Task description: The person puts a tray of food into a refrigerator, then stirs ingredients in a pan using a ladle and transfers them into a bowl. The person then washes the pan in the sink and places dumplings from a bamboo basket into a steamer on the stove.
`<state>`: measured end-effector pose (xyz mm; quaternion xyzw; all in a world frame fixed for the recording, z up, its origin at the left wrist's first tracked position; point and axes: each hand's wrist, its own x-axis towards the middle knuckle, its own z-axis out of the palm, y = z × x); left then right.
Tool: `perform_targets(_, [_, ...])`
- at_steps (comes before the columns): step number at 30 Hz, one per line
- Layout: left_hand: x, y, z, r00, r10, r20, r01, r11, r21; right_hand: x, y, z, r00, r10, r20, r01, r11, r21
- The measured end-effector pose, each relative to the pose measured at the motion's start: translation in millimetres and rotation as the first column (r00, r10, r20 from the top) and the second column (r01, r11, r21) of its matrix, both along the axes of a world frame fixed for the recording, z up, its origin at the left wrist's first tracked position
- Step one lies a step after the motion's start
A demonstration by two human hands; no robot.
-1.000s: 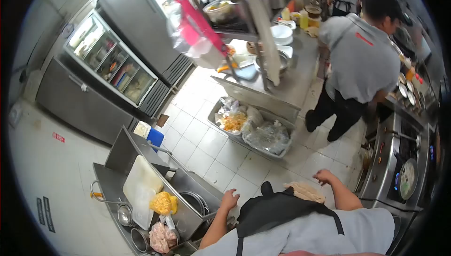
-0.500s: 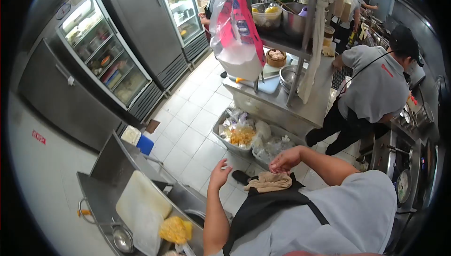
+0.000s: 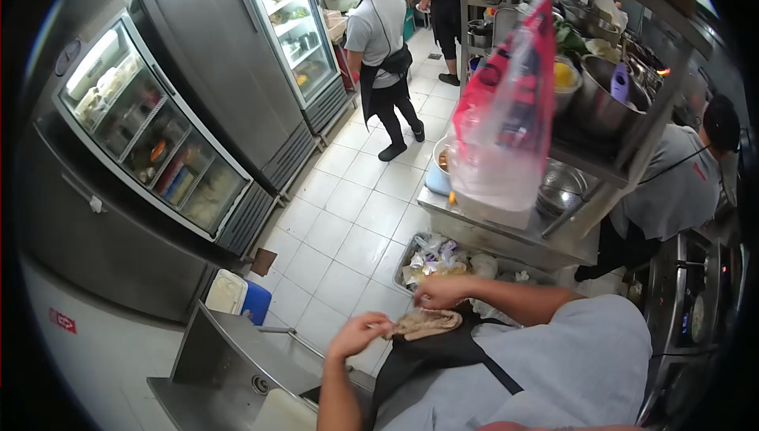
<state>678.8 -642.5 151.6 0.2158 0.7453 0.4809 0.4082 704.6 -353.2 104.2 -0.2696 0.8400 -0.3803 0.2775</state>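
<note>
A folded beige cloth hangs at the waist of my black apron. My left hand is at the cloth's left edge, fingers stretched toward it and nothing visible in them; I cannot tell whether the tips touch it. Just above the cloth is my right hand, fingers curled downward. What those fingers hold, if anything, is hidden. Beyond my right hand stands a grey bin filled with plastic bags and scraps.
A steel sink lies at lower left, beside a blue container. Fridges line the left wall. A steel counter with a hanging pink-and-clear bag stands ahead. Co-workers stand by the fridge and stove.
My view has swung left and forward, bringing the aisle and a co-worker by the fridge more into sight. Both hands have drawn closer together, the left one nearing the cloth.
</note>
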Motion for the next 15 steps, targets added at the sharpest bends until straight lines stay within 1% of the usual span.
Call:
perform_targets(1, [-26.4,-12.1,20.4,0.986,0.078,-0.146,-0.072,0.996,0.043,-23.4,-10.4,30.4,0.994,-0.070,-0.084,0.071,0.997,0.008])
perform_targets(2, [-51.2,-22.1,50.6,0.962,0.153,-0.227,-0.147,0.988,0.043,-47.5,-20.3,56.2,0.975,-0.135,-0.175,0.140,0.990,0.013])
perform_targets(3, [-75.1,-32.8,83.2,0.927,0.223,-0.303,-0.219,0.975,0.045,-68.2,-32.4,68.6,0.969,-0.154,-0.196,0.140,0.987,-0.082])
perform_targets(5, [-128.3,-53.1,130.6,0.841,0.283,-0.462,-0.225,0.958,0.178,-103.5,-52.7,84.0,0.952,-0.205,-0.228,0.139,0.951,-0.275])
perform_targets(7, [-179.5,-66.2,182.6,0.707,0.297,-0.642,-0.127,0.946,0.298,-131.6,-70.4,98.3,0.925,-0.240,-0.295,0.116,0.917,-0.382])
perform_targets(8, [-203.2,-70.7,201.0,0.659,0.369,-0.656,-0.090,0.904,0.418,-147.2,-80.1,106.0,0.908,-0.262,-0.328,0.101,0.895,-0.434])
perform_targets(9, [-227.6,-76.0,216.8,0.612,0.443,-0.655,-0.045,0.847,0.530,-162.4,-85.2,113.2,0.918,-0.292,-0.267,0.164,0.895,-0.415])
perform_targets(10, [-254.0,-82.7,232.6,0.538,0.460,-0.706,0.026,0.828,0.560,-174.7,-85.7,120.6,0.923,-0.326,-0.202,0.228,0.891,-0.393])
perform_targets(11, [-281.0,-93.5,248.4,0.462,0.476,-0.749,0.101,0.810,0.577,-184.8,-89.1,129.9,0.922,-0.363,-0.134,0.292,0.881,-0.372])
perform_targets(13, [-337.0,-118.9,277.9,0.228,0.484,-0.845,0.273,0.801,0.532,-205.9,-90.0,163.0,0.877,-0.416,-0.240,0.322,0.881,-0.347])
perform_targets(15, [-393.2,-144.4,324.2,0.049,0.411,-0.910,0.541,0.755,0.370,-220.8,-91.6,223.9,0.772,-0.527,-0.355,0.445,0.848,-0.289])
